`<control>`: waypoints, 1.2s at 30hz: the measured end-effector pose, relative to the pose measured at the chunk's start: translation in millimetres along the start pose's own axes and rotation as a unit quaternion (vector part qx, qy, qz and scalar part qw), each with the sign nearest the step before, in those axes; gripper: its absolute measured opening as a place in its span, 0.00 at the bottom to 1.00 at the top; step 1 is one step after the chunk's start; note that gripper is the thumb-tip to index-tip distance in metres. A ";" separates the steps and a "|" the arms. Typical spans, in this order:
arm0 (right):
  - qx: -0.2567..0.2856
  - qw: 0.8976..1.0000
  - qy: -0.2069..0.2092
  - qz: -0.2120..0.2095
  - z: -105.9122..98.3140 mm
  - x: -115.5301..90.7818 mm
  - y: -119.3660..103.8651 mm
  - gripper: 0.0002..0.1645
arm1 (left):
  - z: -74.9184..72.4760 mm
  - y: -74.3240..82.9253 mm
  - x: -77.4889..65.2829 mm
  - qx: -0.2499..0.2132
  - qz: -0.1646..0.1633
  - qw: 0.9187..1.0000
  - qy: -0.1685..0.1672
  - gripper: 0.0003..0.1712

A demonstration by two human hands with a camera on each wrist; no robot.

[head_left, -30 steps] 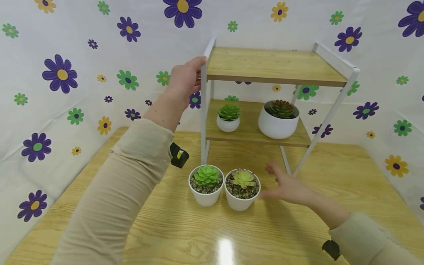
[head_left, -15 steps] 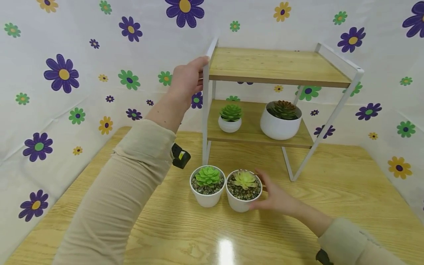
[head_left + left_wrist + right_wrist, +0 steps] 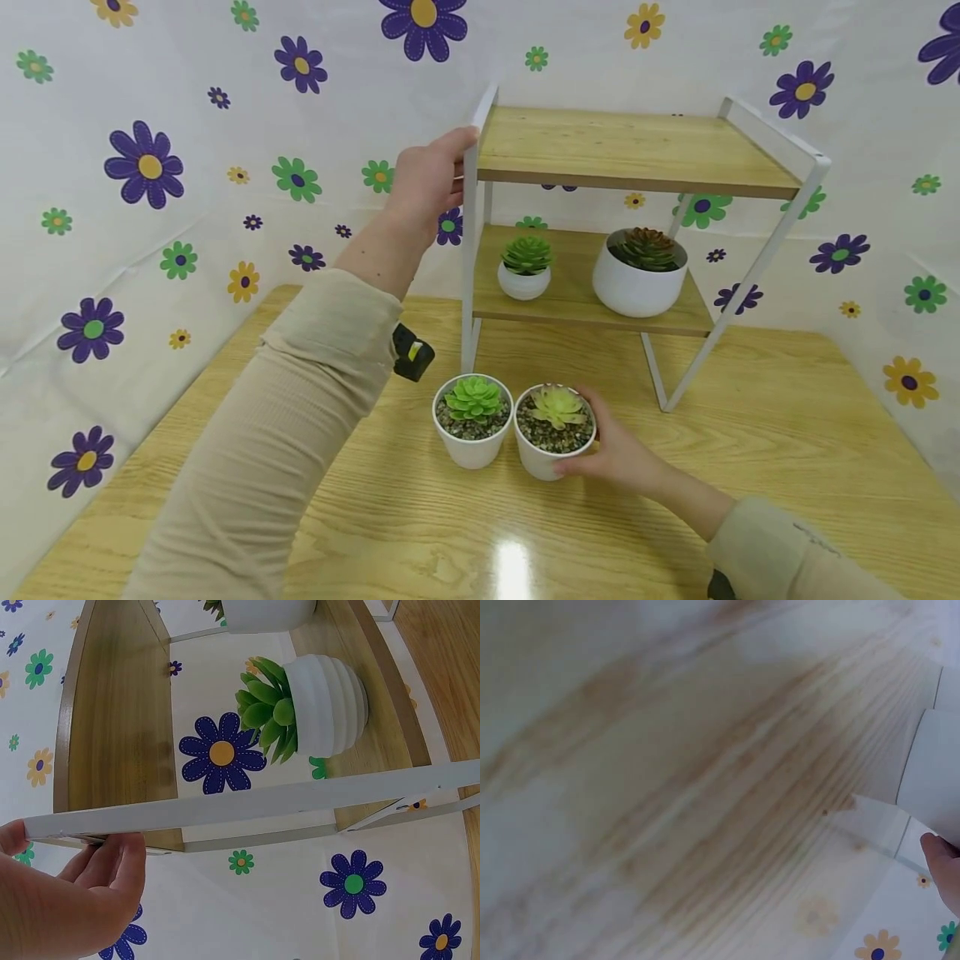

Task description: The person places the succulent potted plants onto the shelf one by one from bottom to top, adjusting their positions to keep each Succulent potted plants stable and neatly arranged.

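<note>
My left hand (image 3: 431,179) grips the upper left post of a two-tier wooden shelf (image 3: 630,146) with a white frame. In the left wrist view, the fingers of this hand (image 3: 90,889) curl behind the white bar, thumb at its end. My right hand (image 3: 615,450) holds a potted succulent (image 3: 557,417) with yellowish-green leaves, in gravel in a white pot, on the table. Its thumb lies on the pot's front and its fingers reach behind. Beside it stands another potted succulent (image 3: 472,408), bright green. The right wrist view catches only part of the pot (image 3: 934,772) and a thumb.
On the lower tier sit a small green succulent (image 3: 525,271) in a ribbed white pot and a larger reddish succulent (image 3: 641,279) in a round white bowl. The wooden table (image 3: 405,533) extends around the shelf. A flower-patterned sheet (image 3: 210,150) hangs behind.
My right hand has moved left to the yellowish-green succulent's pot, and its fingers and thumb have closed around it. The left hand keeps its grip on the shelf; the view has shifted slightly.
</note>
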State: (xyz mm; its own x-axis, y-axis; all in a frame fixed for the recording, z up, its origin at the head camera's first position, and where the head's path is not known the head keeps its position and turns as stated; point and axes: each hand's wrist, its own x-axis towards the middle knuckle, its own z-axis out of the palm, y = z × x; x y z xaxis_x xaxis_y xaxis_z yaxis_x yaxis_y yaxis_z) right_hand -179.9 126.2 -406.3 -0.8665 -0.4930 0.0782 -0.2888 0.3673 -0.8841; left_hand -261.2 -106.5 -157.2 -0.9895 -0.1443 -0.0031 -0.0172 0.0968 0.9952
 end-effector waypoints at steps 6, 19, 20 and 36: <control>0.012 1.000 0.014 0.009 2.4 0.3 1.0 0.55 | -0.2 0.0 -0.5 0.000 0.001 1.000 -0.001 0.26; 0.010 0.999 0.045 0.018 -8.8 -10.9 -8.5 0.52 | 0.4 0.8 -1.2 -0.007 0.001 1.000 0.003 0.26; 0.009 0.999 0.049 0.015 -11.0 -11.8 -10.0 0.52 | 0.4 0.9 -1.1 -0.009 0.002 1.000 0.004 0.26; 0.010 0.992 0.125 0.011 -65.2 -20.8 -68.4 0.50 | 0.2 -0.7 -0.5 0.011 0.008 1.000 0.004 0.27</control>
State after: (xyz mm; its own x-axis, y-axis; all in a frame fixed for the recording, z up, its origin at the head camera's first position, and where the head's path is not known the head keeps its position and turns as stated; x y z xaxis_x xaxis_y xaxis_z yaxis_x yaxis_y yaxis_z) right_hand -168.6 162.8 -317.4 -0.9469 -0.2739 0.1687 -0.2632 0.3585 -0.8956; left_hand -260.8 -106.3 -157.9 -0.9884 -0.1510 0.0141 -0.0044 0.1213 0.9926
